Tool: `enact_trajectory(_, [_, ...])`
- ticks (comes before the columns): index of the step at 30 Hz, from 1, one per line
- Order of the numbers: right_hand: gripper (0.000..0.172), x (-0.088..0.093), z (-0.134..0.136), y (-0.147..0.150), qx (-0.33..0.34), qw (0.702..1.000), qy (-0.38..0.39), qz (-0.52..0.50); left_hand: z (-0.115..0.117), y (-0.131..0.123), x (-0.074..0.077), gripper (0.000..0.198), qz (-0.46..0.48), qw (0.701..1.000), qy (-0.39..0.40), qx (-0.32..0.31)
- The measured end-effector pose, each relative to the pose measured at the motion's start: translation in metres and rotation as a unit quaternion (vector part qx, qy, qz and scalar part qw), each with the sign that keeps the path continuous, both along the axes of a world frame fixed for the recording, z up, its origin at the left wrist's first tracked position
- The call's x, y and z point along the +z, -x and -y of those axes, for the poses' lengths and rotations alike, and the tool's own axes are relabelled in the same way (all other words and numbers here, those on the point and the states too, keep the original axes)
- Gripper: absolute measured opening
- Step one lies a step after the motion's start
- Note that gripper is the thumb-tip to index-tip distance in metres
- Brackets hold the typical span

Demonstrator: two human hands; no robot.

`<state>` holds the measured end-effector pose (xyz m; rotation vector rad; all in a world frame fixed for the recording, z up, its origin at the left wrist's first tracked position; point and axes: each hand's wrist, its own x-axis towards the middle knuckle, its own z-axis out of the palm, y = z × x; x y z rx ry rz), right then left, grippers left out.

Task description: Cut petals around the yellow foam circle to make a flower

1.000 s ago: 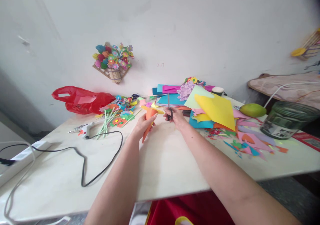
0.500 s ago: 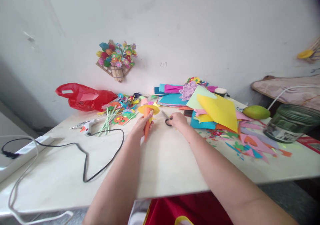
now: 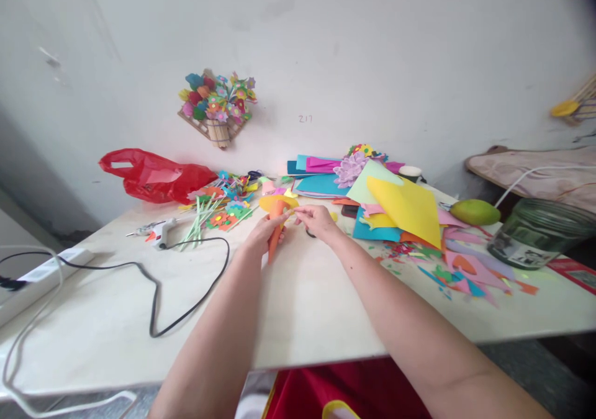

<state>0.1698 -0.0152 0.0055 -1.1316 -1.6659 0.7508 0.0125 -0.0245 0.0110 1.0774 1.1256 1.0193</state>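
My left hand (image 3: 264,233) is closed around an orange foam-sheet piece (image 3: 276,220), rolled narrow and pointing down. A yellow foam-sheet piece (image 3: 267,203) flares out at its top. My right hand (image 3: 316,220) reaches in from the right, its thumb and fingertips pinched together beside the yellow and orange pieces. What lies between those fingertips is too small to make out. Under the right hand, part of the scissors' black handle (image 3: 311,234) shows on the table; the rest is covered.
Left are a hot glue gun (image 3: 162,233) with a black cord, a power strip (image 3: 44,282), a red plastic bag (image 3: 158,175) and foam flowers (image 3: 222,220). Right are coloured sheets (image 3: 405,202), scraps (image 3: 475,270), a green fruit (image 3: 475,212) and a glass jar (image 3: 535,233).
My right hand has let go of the scissors on the table and moved left to the orange and yellow pieces, fingers pinched. My left hand keeps its hold.
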Motion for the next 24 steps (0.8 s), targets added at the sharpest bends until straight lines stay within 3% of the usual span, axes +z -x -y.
enact_trajectory(5, [0.017,0.007,0.009,0.002,0.043,0.995,0.046,-0.072,0.0,-0.001,-0.002,0.048,-0.009,1.0,-0.009,0.003])
enact_trajectory(10, [0.014,0.011,0.011,0.002,0.039,0.993,0.063,-0.096,0.001,-0.002,-0.002,0.047,-0.004,1.0,-0.025,0.004])
enact_trajectory(19, [0.011,0.004,0.005,0.006,0.029,0.988,0.068,-0.136,0.003,-0.005,-0.002,0.046,-0.006,0.999,-0.045,0.009])
enact_trajectory(24, [0.01,-0.002,0.002,0.009,0.034,0.974,0.117,-0.192,0.003,-0.007,-0.002,0.052,-0.019,0.996,-0.08,0.025])
